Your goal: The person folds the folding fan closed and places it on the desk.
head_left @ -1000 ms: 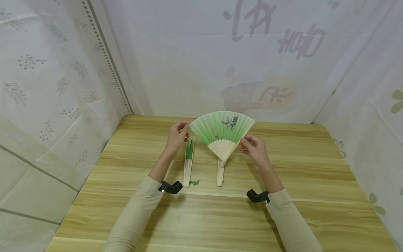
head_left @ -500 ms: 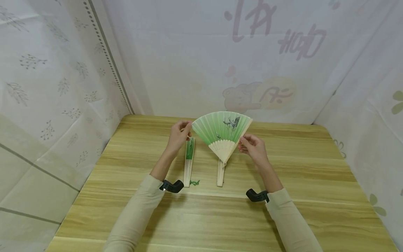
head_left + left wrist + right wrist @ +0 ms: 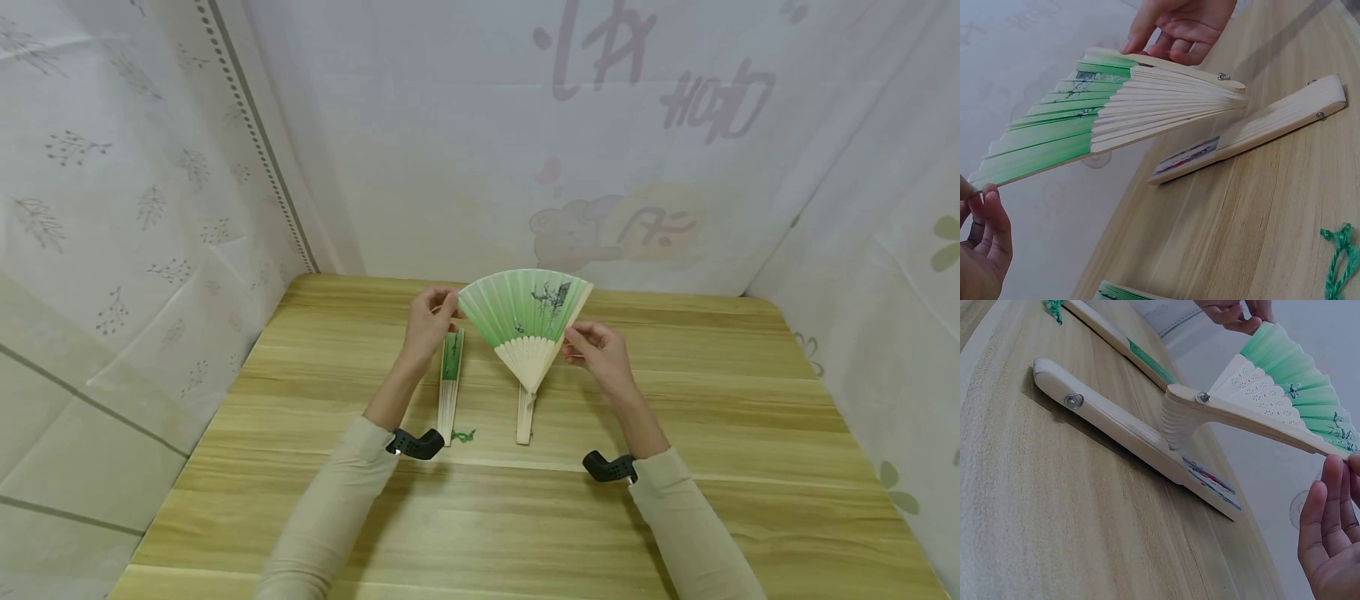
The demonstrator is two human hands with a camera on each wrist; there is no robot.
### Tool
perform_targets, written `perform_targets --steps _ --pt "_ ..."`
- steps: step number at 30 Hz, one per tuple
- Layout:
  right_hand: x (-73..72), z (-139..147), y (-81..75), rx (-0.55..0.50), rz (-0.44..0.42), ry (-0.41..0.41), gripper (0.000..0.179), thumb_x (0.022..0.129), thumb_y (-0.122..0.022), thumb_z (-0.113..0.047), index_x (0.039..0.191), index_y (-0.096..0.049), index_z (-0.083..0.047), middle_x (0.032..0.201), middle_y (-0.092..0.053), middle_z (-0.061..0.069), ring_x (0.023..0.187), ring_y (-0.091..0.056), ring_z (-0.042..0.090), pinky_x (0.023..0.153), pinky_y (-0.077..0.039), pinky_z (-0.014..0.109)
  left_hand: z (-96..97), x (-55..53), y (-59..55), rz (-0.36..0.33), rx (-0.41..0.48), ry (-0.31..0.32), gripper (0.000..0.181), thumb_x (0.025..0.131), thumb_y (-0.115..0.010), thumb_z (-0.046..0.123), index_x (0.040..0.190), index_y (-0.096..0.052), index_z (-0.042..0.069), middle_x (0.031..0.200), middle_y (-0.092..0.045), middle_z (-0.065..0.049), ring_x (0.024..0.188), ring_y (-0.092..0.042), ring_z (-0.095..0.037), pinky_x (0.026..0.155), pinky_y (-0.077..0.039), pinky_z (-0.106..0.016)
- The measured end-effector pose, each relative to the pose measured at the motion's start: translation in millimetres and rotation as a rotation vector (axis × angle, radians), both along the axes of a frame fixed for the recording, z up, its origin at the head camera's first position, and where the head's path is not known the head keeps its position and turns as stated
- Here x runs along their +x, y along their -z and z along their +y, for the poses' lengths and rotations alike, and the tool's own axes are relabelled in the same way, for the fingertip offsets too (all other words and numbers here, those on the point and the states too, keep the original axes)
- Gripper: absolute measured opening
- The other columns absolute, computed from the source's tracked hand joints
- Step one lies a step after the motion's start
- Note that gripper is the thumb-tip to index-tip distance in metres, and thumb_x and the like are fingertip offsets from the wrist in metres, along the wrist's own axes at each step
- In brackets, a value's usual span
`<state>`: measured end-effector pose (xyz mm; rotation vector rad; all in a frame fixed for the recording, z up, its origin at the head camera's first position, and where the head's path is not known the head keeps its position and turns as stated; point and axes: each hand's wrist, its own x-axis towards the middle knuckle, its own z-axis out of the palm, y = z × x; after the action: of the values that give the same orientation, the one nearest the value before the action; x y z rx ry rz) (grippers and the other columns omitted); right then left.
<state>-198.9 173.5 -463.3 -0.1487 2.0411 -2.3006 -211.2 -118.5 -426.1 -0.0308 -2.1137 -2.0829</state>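
Observation:
A partly spread green folding fan [image 3: 517, 312] is held up above the table, its pale ribs meeting at a pivot that points down toward me. My left hand [image 3: 431, 321] pinches its upper left corner between thumb and fingers. On the other side my right hand [image 3: 603, 354] pinches the right outer rib. In the right wrist view the fan's metal pivot ring [image 3: 1202, 397] shows. Beneath it lies a folded fan [image 3: 1272, 122] with pale ribs and a printed end, partly hidden in the head view. Another folded fan [image 3: 450, 383], dark green, lies below my left hand.
The wooden table [image 3: 480, 525] extends around the fans, its back edge close to a printed cloth wall [image 3: 420, 167]. A green tassel cord [image 3: 463, 435] lies beside the dark green fan. Patterned cloth [image 3: 112, 208] hangs along the left side.
The spread fan has narrowed, its right outer rib swinging left. My right hand has moved slightly left with it, and my left hand has shifted a little to the right.

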Motion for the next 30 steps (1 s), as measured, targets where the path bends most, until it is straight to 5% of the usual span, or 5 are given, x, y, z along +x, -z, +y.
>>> perform_targets --steps 18,30 --pt "-1.0 -4 10.8 0.001 0.013 -0.021 0.031 0.097 -0.073 -0.016 0.111 -0.064 0.011 0.088 -0.068 0.009 0.076 -0.067 0.017 0.075 -0.06 0.035 5.6 -0.1 -1.5 -0.045 0.068 -0.004 0.019 0.106 -0.056 0.007 0.118 -0.061 -0.006 0.106 -0.063 -0.014 0.101 -0.06 -0.049 0.069 -0.056 -0.026" --pt "-1.4 -6 14.5 0.024 -0.038 -0.069 0.035 0.102 -0.065 -0.018 0.12 -0.061 0.012 0.094 -0.066 0.009 0.078 -0.066 0.017 0.081 -0.059 0.04 4.8 -2.8 -4.2 -0.062 0.067 -0.008 0.02 0.106 -0.056 0.009 0.118 -0.061 -0.006 0.105 -0.062 -0.013 0.083 -0.065 -0.02 0.073 -0.058 -0.029"
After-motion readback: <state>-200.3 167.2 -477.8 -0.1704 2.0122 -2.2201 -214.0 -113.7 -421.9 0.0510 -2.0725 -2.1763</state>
